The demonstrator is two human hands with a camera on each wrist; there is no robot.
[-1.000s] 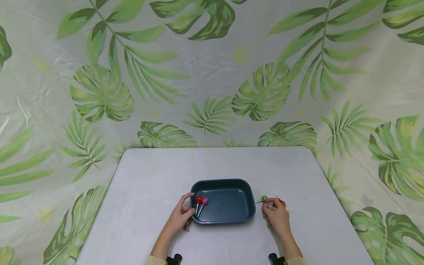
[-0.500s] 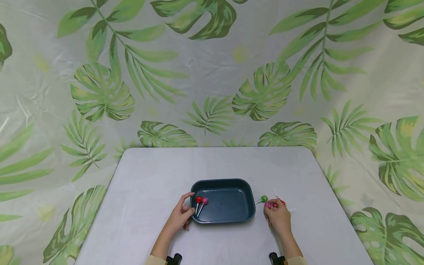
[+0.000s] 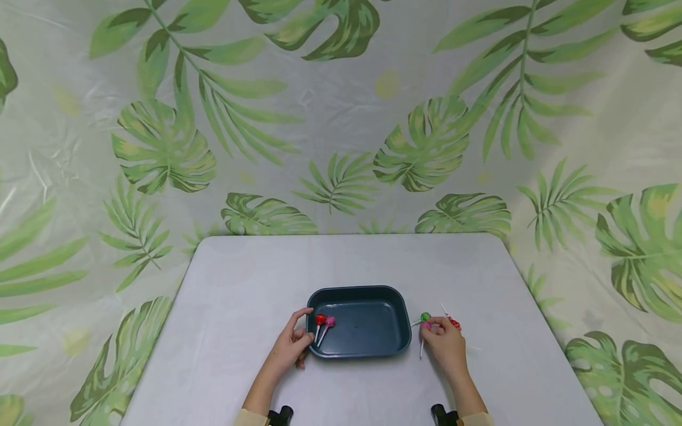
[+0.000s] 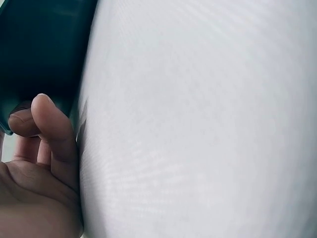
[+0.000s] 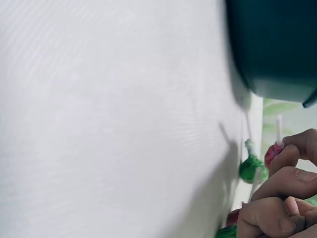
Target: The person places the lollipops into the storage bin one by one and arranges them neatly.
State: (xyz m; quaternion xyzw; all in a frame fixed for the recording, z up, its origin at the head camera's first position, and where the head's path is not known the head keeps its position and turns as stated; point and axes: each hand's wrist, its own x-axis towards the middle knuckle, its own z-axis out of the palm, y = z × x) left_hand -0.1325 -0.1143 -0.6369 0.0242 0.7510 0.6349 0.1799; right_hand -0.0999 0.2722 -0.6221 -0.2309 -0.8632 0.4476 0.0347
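Observation:
A dark teal tray (image 3: 358, 357) sits mid-table, with a red lollipop (image 3: 319, 319) and a pink lollipop (image 3: 330, 322) lying in its left end. My left hand (image 3: 289, 349) grips the tray's left wall, fingers curled at the rim; the left wrist view shows this hand (image 4: 47, 148) against the wall. Right of the tray, my right hand (image 3: 447, 349) pinches another pink lollipop (image 3: 425, 326) by its head between thumb and finger, its stick (image 5: 279, 128) free. Beside these fingertips lies a green lollipop (image 3: 425, 317). A red lollipop (image 3: 455, 323) is partly hidden behind the hand.
The white table (image 3: 250, 272) carries the tray and the loose lollipops. Behind it hangs a leaf-patterned sheet (image 3: 341, 118). In the right wrist view, a further bit of green wrapper (image 5: 227, 232) shows low beside the fingers.
My right hand shifts slightly left with the pink lollipop, whose stick now shows pointing towards the table's front. The left hand and the tray stay in place.

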